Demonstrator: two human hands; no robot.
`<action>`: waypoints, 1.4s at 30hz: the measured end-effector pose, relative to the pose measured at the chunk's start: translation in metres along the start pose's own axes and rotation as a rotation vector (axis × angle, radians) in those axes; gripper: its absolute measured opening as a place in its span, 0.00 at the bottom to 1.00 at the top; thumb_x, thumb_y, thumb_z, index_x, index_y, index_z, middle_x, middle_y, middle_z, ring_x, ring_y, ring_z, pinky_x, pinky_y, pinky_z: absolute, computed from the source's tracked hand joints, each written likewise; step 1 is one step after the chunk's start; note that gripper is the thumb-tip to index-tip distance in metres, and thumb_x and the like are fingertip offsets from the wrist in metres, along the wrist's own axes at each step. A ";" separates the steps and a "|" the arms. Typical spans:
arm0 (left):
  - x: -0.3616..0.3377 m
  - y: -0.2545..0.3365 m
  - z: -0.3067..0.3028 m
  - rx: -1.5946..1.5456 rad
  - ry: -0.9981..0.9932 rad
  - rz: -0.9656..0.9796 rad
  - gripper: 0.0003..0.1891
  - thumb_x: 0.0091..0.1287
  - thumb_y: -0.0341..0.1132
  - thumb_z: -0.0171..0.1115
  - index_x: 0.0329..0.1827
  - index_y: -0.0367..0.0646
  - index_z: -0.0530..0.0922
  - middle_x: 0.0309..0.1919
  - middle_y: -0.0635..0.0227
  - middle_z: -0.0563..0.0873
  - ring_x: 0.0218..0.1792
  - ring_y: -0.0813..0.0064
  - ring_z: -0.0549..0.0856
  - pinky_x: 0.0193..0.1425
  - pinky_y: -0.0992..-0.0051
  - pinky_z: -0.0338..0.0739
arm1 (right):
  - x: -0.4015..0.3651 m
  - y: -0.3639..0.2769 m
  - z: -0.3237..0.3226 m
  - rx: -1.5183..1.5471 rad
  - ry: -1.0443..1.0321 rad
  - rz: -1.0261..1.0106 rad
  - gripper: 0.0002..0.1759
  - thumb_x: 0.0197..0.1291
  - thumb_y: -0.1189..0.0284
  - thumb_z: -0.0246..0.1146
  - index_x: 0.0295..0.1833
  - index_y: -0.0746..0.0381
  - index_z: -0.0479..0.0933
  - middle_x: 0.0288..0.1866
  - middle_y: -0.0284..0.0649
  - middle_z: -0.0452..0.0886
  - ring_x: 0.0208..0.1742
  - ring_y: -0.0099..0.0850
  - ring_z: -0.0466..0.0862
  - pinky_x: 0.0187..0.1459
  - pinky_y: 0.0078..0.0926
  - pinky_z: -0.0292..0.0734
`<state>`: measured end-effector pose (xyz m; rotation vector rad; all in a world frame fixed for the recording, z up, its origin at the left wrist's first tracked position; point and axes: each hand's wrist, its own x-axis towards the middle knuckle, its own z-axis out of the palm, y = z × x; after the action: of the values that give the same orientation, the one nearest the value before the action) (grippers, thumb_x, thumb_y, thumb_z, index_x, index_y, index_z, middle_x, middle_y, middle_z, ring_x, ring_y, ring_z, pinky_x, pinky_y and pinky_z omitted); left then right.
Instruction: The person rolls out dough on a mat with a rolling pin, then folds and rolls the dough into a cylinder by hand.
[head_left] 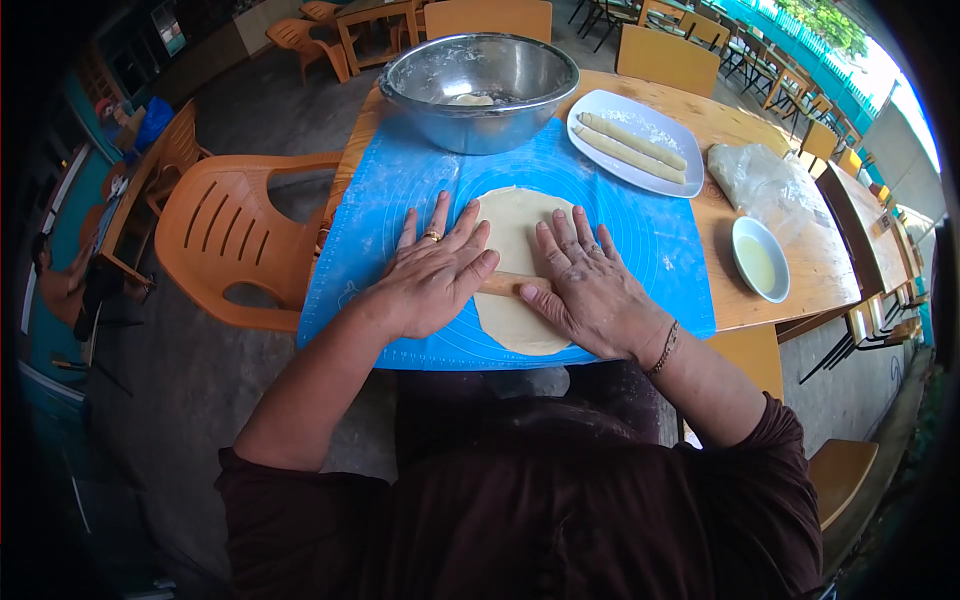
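A thin, pale oval sheet of dough [512, 232] lies on a blue silicone mat [400, 352] in front of me. A short wooden rolling pin [503, 284] rests crosswise on the dough, and only its middle shows. My left hand [430, 272] lies flat over the pin's left end, fingers spread. Over the right end my right hand [590, 285] presses flat, fingers stretched forward and thumb along the pin. Both palms hide the pin's ends. Dusty white flour marks the mat around the sheet.
A steel bowl [480, 130] holding some dough stands at the back. Right of it, a white plate [668, 140] carries two dough rolls. Farther right are a plastic bag [765, 180] and a small bowl of pale liquid [760, 259]. An orange chair [225, 235] stands left.
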<state>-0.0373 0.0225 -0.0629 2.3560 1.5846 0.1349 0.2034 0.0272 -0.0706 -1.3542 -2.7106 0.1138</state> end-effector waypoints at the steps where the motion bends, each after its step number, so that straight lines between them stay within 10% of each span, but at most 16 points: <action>1: -0.003 0.000 0.000 -0.001 -0.001 0.000 0.39 0.83 0.60 0.20 0.85 0.41 0.55 0.87 0.61 0.47 0.87 0.56 0.36 0.88 0.53 0.29 | -0.003 -0.003 0.000 0.022 0.005 -0.003 0.47 0.79 0.42 0.41 0.82 0.75 0.53 0.84 0.67 0.51 0.87 0.62 0.44 0.83 0.58 0.43; 37: -0.100 0.005 0.035 0.063 0.319 0.244 0.33 0.76 0.39 0.54 0.81 0.30 0.60 0.83 0.50 0.59 0.84 0.38 0.48 0.86 0.44 0.40 | -0.077 -0.056 0.008 0.116 0.035 -0.229 0.46 0.69 0.66 0.64 0.82 0.76 0.49 0.85 0.66 0.47 0.86 0.64 0.49 0.81 0.65 0.47; 42: -0.095 0.003 0.043 0.169 0.447 0.279 0.30 0.69 0.33 0.64 0.74 0.34 0.69 0.74 0.51 0.71 0.78 0.43 0.65 0.82 0.48 0.55 | -0.074 -0.046 0.026 -0.127 0.172 -0.253 0.37 0.71 0.74 0.56 0.81 0.75 0.53 0.83 0.67 0.53 0.85 0.61 0.55 0.82 0.59 0.51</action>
<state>-0.0609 -0.0741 -0.0941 2.8183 1.4775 0.6518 0.2074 -0.0597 -0.0959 -0.9839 -2.7508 -0.1905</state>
